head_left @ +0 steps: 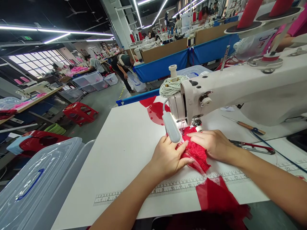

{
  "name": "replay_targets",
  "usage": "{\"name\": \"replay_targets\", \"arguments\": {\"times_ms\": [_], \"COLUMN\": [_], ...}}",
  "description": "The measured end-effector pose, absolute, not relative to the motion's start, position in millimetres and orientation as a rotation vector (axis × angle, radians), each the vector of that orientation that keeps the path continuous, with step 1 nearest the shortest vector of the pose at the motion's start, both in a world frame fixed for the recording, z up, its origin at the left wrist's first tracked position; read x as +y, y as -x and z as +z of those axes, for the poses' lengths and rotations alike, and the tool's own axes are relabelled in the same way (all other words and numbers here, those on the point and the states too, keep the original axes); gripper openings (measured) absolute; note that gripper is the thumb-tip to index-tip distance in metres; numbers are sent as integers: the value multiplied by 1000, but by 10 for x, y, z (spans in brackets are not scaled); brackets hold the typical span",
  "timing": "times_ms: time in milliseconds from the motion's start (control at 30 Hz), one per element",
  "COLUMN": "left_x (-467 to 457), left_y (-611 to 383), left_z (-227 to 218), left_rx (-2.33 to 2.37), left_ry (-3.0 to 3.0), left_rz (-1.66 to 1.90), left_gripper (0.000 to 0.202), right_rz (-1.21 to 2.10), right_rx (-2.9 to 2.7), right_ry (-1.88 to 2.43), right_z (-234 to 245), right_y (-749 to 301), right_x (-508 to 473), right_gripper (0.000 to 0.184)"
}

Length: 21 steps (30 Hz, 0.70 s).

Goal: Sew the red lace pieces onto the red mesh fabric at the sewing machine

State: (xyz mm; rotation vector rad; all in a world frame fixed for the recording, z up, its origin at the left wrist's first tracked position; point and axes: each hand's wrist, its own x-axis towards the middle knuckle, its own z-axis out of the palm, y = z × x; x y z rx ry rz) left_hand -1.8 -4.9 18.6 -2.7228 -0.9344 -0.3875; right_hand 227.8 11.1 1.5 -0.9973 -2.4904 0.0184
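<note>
Red lace fabric (197,151) with a sheer red layer lies under the needle area of a white sewing machine (230,89). My left hand (168,156) rests on its left side, thumb and index finger spread over the sheer part. On the upper right of the lace lies my right hand (212,143), its visible fingers stretched toward the presser foot; its thumb is hidden. A small grey-white lamp (171,127) beside the needle covers some left fingertips. A sheer red piece (216,195) hangs over the table's front edge.
Red cut pieces (157,111) lie behind the needle. Right of my right hand are red-handled thread snips (254,147) and a wooden-handled awl (249,126). A printed ruler (168,190) runs along the front. A lidded plastic bin (40,179) stands left; a person (124,65) bends farther back.
</note>
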Motion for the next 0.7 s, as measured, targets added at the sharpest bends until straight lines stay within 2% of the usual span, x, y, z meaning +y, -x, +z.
{"name": "replay_targets", "arguments": {"times_ms": [167, 400, 600, 700], "left_x": [3, 25, -41, -106], "left_y": [60, 66, -7, -41], "left_z": [183, 166, 236, 259], "left_rx": [-939, -946, -855, -821], "left_ry": [2722, 2716, 2754, 2756], "left_rz": [-349, -346, -405, -461], "left_gripper": [62, 62, 79, 81], "right_rz": [-70, -32, 93, 108], "right_rx": [-2509, -2498, -2500, -2528], "right_ry": [970, 990, 950, 927], "right_z": [12, 19, 48, 45], "right_y": [-2279, -2283, -2280, -2274], "right_x": [126, 136, 119, 113], "right_gripper": [21, 27, 26, 28]}}
